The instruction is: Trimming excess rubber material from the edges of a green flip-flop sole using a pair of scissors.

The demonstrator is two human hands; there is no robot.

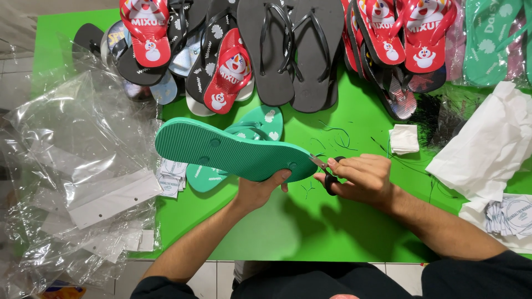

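My left hand (pixel 259 189) grips a teal flip-flop (pixel 227 150) by its heel end, sole turned up, held above the green table (pixel 288 221). My right hand (pixel 359 178) holds small black-handled scissors (pixel 327 170), their blades touching the flip-flop's heel edge. A second teal flip-flop (pixel 260 123) with white flower prints lies on the table beneath the held one, partly hidden.
Piles of red, black and teal flip-flops (pixel 277 50) line the far side of the table. Clear plastic bags (pixel 77 166) lie at the left, white paper sheets (pixel 487 149) and printed tags (pixel 512 213) at the right. Black thread scraps (pixel 338 135) lie near a folded white tissue (pixel 403 138).
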